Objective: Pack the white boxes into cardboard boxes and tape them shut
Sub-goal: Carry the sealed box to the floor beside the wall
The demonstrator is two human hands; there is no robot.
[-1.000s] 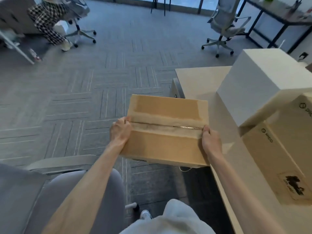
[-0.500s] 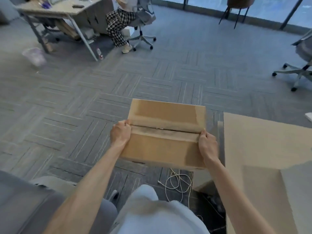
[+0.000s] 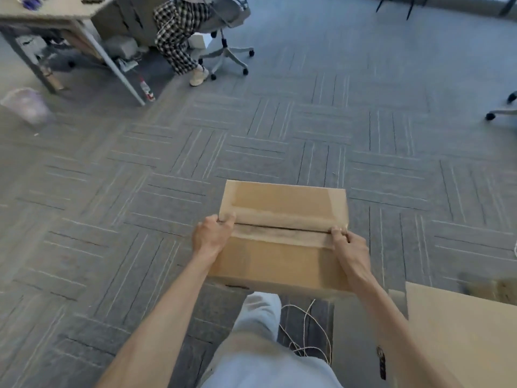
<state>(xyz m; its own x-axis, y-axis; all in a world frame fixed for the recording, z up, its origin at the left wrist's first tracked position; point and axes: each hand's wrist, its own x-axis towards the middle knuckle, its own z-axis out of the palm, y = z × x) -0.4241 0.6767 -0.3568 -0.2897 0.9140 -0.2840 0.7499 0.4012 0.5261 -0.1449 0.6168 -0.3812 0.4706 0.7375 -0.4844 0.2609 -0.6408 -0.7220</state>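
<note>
Your turn has carried the cardboard box (image 3: 282, 256) leftward with you. The tan tabletop (image 3: 461, 331) that lay right of the box a second ago now shows only below and to its right, and a desk (image 3: 56, 15) has come into view far beyond its left corner. You hold the box level in the air over the carpet (image 3: 140, 191), one hand at each end, probably to share the weight and keep the top up. Your left hand (image 3: 211, 236) grips the left end, fingers curled over the top edge at the seam. Your right hand (image 3: 349, 246) grips the right end likewise. The box is plain brown with its flaps closed. A pale band of tape (image 3: 282, 236) runs along the centre seam, where a dark slit shows. What is inside cannot be told.
</note>
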